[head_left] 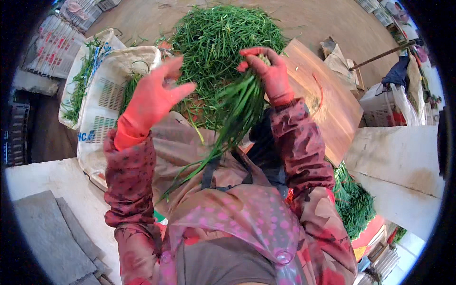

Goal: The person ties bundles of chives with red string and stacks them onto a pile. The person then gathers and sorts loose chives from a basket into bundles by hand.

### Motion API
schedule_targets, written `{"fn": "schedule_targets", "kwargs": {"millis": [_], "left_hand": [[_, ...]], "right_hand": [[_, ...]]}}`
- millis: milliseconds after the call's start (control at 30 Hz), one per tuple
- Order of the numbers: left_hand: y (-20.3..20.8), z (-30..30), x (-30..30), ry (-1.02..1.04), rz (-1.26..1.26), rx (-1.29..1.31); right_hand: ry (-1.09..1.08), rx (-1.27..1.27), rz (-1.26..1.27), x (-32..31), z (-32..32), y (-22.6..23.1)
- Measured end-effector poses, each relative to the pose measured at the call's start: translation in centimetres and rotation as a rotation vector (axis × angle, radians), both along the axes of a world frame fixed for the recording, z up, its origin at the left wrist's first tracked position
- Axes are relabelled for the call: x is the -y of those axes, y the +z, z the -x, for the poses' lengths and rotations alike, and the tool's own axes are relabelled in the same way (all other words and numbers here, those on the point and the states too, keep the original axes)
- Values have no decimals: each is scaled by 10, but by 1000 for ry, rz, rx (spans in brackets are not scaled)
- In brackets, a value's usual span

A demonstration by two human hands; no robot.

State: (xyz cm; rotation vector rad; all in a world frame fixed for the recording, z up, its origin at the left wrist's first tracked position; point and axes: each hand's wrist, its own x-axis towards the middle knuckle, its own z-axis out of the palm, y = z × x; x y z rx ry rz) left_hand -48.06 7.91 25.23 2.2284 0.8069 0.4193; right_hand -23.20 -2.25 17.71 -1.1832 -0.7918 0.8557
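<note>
Upper ctr of frame, just right of the midline, the R hand (275, 78), in a red glove, is closed round 1 bunch of long green stalks (241, 105), gripping it near the pale ends; thumb & fingers wrap the stems. The leaves hang down & to the L, fanning out over the lap abt mid-frame, w/ the longest tips trailing toward lower L of ctr. L hand (154, 97), also red-gloved, is up at ctr-left, a bit blurred, thumb & fingers spread wide, empty, well apart from the bunch. Top ctr, behind both hands, a big loose pile of greens (223, 33) lies on the brown floor (308, 19). Upper R, next to the R hand, a wooden board (337, 111) w/ a thin red strip (321, 90) on it. Upper L, 2 white plastic baskets, side by side: the nearer basket (91, 142) has vented walls & some greens inside; the farther basket (68, 97) also holds greens plus a blue-&-white strip. Lower R, by the R sleeve (301, 137), a 2nd heap of greens (354, 204). Lower L, flat grey sheets (52, 237) on a white surface (40, 178). Bottom ctr, a see-through cover w/ purple dots (237, 213) across the person's front.
</note>
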Motion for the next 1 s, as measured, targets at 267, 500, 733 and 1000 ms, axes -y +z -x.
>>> {"fn": "schedule_targets", "kwargs": {"millis": [267, 500, 733, 1000], "left_hand": [[6, -83, -11, -377, 615, 521], [8, -74, 4, -260, 844, 721], [2, -51, 0, 39, 833, 414], [-2, -21, -19, 90, 884, 533]], "right_hand": [[203, 85, -286, -28, 31, 84], [-68, 351, -451, -52, 50, 100], [-247, 767, -273, -90, 52, 81], [182, 1035, 255, -94, -21, 48]]}}
